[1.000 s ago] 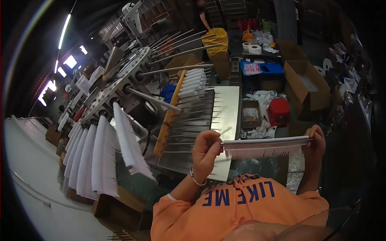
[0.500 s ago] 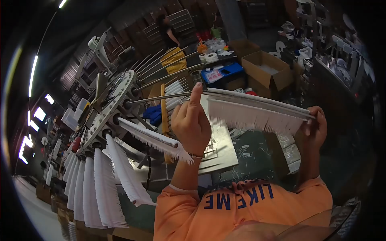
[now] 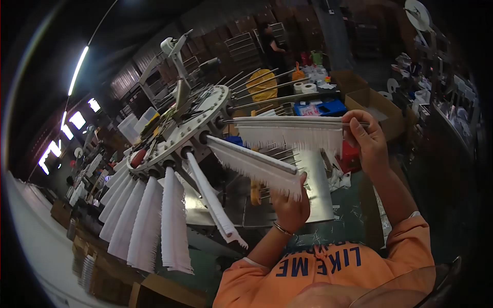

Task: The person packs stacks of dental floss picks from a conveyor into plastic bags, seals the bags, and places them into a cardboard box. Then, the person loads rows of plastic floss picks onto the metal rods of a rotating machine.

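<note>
My right hand (image 3: 367,136) is closed round the outer end of a long bundle of white fringed strips (image 3: 287,131), which sits lengthwise on a metal rod of the round machine wheel (image 3: 218,105). Its inner end lies close to the wheel's rim. Lower down, my left hand (image 3: 291,208) is at the tip of a second fringed bundle (image 3: 251,161) on the neighbouring rod. The thumb points up there, while the fringe partly hides the fingers, so their grip is unclear. Several more white bundles (image 3: 146,226) hang from the wheel's lower left side.
Bare metal rods (image 3: 282,100) stick out from the wheel's far side. Behind them are a blue box (image 3: 328,107), tape rolls (image 3: 308,88) and a cardboard box (image 3: 377,110). A metal plate (image 3: 318,195) lies beneath the bundles. Another person (image 3: 271,43) stands at the back.
My right hand has brought the fringed bundle inward along the rod, toward the wheel. My left hand has dropped from the rod to the lower bundle's tip. The view has shifted.
</note>
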`<action>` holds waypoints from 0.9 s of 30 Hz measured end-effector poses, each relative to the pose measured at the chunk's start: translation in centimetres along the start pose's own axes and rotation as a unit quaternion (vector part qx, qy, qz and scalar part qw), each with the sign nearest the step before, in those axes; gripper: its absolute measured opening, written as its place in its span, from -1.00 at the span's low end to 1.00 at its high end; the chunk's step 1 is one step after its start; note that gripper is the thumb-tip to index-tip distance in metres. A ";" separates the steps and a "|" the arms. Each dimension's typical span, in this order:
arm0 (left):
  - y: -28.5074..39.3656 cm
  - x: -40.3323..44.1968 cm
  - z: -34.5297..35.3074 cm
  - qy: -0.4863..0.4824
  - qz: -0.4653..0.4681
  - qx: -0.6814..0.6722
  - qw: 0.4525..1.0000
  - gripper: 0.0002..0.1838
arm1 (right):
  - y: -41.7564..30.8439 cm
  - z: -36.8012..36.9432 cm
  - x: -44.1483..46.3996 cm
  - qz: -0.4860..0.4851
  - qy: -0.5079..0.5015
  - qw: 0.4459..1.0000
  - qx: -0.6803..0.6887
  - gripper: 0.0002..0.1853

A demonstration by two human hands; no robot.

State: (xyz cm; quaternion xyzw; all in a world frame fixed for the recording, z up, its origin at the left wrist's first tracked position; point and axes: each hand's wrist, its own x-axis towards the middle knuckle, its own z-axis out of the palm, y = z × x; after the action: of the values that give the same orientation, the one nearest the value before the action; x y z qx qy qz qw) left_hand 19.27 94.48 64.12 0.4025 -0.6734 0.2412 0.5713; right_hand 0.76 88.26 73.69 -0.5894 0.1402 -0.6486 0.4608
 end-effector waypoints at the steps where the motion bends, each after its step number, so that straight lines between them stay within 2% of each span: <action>1: 0.0 0.0 -0.7 0.001 0.029 0.019 0.999 -0.74 | 0.5 1.1 0.4 -0.002 -0.018 1.000 -0.016 -0.79; 2: -0.4 -1.0 -1.4 -0.025 0.001 0.022 0.999 -0.74 | 0.9 2.0 0.5 -0.032 0.029 0.999 -0.001 -0.78; 3: -0.8 -2.0 -2.1 -0.050 -0.027 0.027 0.998 -0.74 | 1.7 2.0 0.6 -0.037 0.020 0.999 0.002 -0.78; 5: -0.6 -1.7 -3.0 0.004 -0.016 -0.029 0.999 -0.72 | 3.2 0.9 1.0 -0.082 0.042 0.996 -0.007 -0.77; 6: -0.8 -1.8 -3.5 -0.006 -0.011 -0.036 0.999 -0.66 | 3.1 1.1 1.1 -0.085 0.035 0.996 -0.006 -0.77; 8: -0.8 -1.7 -4.9 -0.034 -0.015 -0.029 0.999 -0.66 | 2.9 1.8 1.3 -0.046 0.035 0.990 0.130 -0.72; 9: -0.9 -1.7 -5.4 -0.066 -0.020 -0.025 0.997 -0.65 | 3.0 2.0 1.5 -0.048 0.031 0.990 0.131 -0.72; 11: -1.1 -2.2 -5.8 -0.066 -0.027 -0.028 0.997 -0.66 | 3.6 2.4 2.0 -0.086 0.024 0.982 0.165 -0.64; 12: -1.1 -2.4 -5.9 -0.067 -0.034 -0.034 0.997 -0.66 | 4.0 2.4 2.2 -0.087 0.023 0.982 0.164 -0.64; 14: -1.2 -2.5 -6.2 -0.070 -0.034 -0.039 0.996 -0.69 | 4.8 2.4 2.7 -0.136 0.025 0.989 0.056 -0.58; 18: -1.1 -2.7 -6.8 -0.077 -0.038 -0.048 0.995 -0.73 | 5.2 3.1 2.8 -0.140 0.055 0.988 -0.039 -0.56; 20: -0.9 -2.5 -6.8 -0.067 -0.034 -0.054 0.996 -0.75 | 4.6 3.7 2.3 -0.126 0.048 0.991 0.023 -0.53; 22: -1.1 -3.0 -6.6 -0.069 -0.036 -0.053 0.996 -0.74 | 4.7 3.4 2.2 -0.156 0.085 0.984 -0.020 -0.54; 26: -1.3 -3.7 -6.7 -0.091 -0.034 -0.059 0.994 -0.72 | 5.1 2.1 2.6 -0.146 0.049 0.985 0.079 -0.55; 27: -1.3 -3.6 -6.5 -0.091 -0.038 -0.044 0.994 -0.72 | 4.7 2.2 2.3 -0.139 0.048 0.988 0.056 -0.55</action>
State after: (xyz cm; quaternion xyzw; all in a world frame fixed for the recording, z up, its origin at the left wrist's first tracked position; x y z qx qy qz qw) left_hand 24.12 99.84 61.94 0.4224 -0.7166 0.1519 0.5339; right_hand 5.05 84.81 72.36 -0.5448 0.0424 -0.7406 0.3910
